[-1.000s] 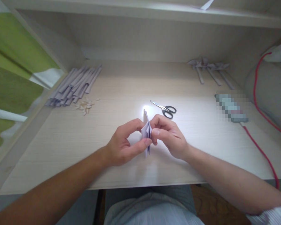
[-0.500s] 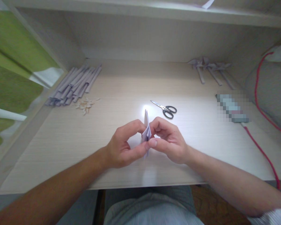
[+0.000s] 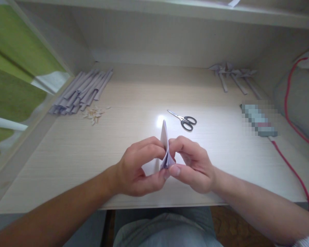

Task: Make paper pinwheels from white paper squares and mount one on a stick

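A folded piece of white paper (image 3: 164, 137) stands upright between my two hands, seen nearly edge-on, its near end spread into layers. My left hand (image 3: 142, 164) pinches it from the left, thumb at the near lower edge and fingers against the side. From the right, my right hand (image 3: 192, 164) grips the same paper between thumb and curled forefinger. Beyond the hands lie scissors (image 3: 184, 120) with black handles, blades pointing away to the left. Parts of the paper are hidden behind my fingers.
Rolled paper tubes (image 3: 79, 92) are heaped at the left, beside a small pile of pale scraps (image 3: 94, 114). Several folded paper pieces with stems (image 3: 231, 75) lie back right. A blurred-out device (image 3: 259, 120) with a red cable (image 3: 293, 171) rests at the right. A shelf (image 3: 154, 12) overhangs.
Both hands and the paper have come slightly nearer to me and to the right. The layers at the paper's near end are spread wider. The view has shifted slightly.
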A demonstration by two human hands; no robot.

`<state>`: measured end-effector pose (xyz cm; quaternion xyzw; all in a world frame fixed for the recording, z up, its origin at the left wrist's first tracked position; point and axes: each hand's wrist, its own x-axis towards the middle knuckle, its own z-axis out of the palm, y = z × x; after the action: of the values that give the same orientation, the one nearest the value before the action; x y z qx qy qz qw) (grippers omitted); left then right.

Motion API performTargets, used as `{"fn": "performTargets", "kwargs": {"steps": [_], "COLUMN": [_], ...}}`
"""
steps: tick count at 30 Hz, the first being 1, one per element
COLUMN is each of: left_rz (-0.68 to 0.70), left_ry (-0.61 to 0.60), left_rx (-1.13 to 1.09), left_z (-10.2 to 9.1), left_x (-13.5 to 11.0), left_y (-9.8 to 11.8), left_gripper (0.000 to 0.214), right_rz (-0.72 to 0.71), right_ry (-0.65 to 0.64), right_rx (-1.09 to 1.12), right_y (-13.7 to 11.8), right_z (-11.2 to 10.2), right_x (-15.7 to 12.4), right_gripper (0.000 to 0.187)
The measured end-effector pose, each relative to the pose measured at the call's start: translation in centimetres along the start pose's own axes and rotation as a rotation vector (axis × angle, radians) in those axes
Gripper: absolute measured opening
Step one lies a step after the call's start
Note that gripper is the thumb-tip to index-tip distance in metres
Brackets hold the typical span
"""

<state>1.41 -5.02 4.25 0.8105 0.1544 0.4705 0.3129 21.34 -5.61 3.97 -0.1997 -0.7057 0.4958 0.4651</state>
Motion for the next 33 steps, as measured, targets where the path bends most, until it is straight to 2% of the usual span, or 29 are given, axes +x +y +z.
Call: {"fn": "performTargets", "kwargs": {"steps": [4,11,24,33], "left_rz": [-0.002,0.052,0.027,0.016], "left_ry": [-0.033,-0.014,-0.026,0.020], "left_rx": [0.046,0.094,0.050,0.141], "left_z": [0.0,0.2,0.0,-0.2], "left_x": [-0.3,-0.9,-0.7,-0.5], "left_y": [0.4,0.2,0.6,0.0], "left_gripper": [0.033,0.045,0.043,0.029], "right_rz": [-0.061,-0.172,-0.154,-0.128], "right_ry": [-0.037,-0.081,-0.082,-0.072], "right_rx": [-0.043,-0.142,-0.220,-0.266], "right_y": [-0.4,-0.7,-1.0,0.1], "right_z": [0.1,0.1,0.0,-0.1], "right_x": [0.1,0.5,0.3,0.2], "right_gripper": [0.009,0.010,0.008,0.009]}}
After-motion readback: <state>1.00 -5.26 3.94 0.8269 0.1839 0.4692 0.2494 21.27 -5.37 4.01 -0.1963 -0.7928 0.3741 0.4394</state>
